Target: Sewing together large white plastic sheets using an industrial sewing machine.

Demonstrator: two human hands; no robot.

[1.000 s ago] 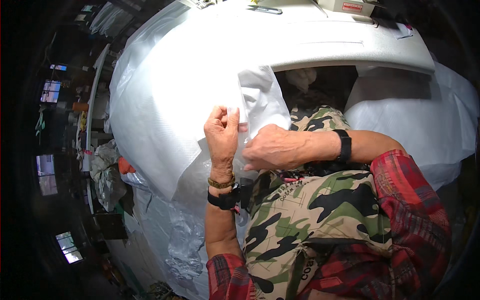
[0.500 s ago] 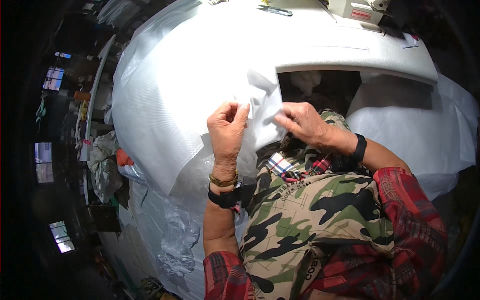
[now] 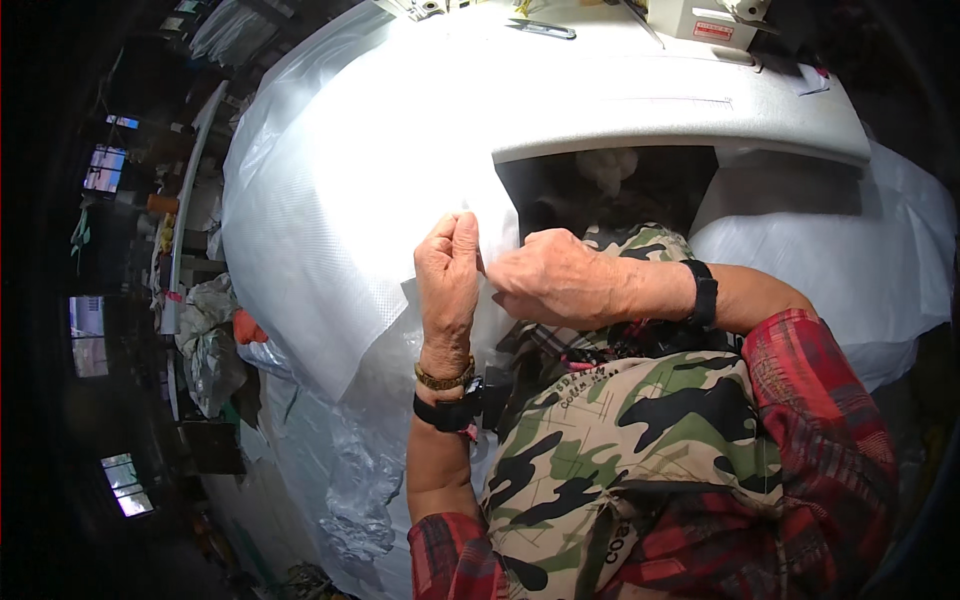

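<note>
A thin white sheet [image 3: 497, 205] lies at the table's near edge, brightly lit, its lower part hidden behind my hands. My left hand [image 3: 447, 285] is closed in a pinch on it, thumb and forefinger pressed together at the top. Close beside it, nearly touching, my right hand [image 3: 560, 280] is curled with its back toward me. Its fingertips are hidden, but it appears to grip the same sheet. Below the hands, clear plastic [image 3: 400, 345] hangs over the edge.
A white machine base [image 3: 700, 25] stands at the far right of the white table [image 3: 640, 110]. Thread snips [image 3: 541, 29] lie near the back. More white sheeting [image 3: 800, 260] drapes at the right. Crumpled plastic bags [image 3: 208, 345] and a shelf edge are at the left.
My right hand has moved left and turned over, coming up against my left hand. The folded white sheet that stood between them is drawn down and mostly out of sight.
</note>
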